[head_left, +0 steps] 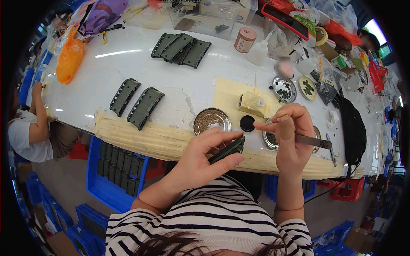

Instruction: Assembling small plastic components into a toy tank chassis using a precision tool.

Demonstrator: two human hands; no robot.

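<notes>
My left hand [205,160] is closed around a dark green curved plastic part [230,149], holding it tilted near the table's front edge. My right hand [292,138] is pinched around a metal tool, probably tweezers [314,142], whose flat end sticks out to the right of the palm. A thin tip shows at the fingers, just right of a small black round dish [247,123]. Left of that stands a round tin of brown grains [212,121]. Beneath my right hand, another round tin with small dark green pieces [270,138] is partly hidden.
Two like green parts [146,108] lie at left, with a stack [181,49] farther back. A taped block with a small bottle [256,103] stands beyond the black dish. Bags and boxes crowd the right. A blue crate [115,175] sits below the edge; a person [32,128] is at far left.
</notes>
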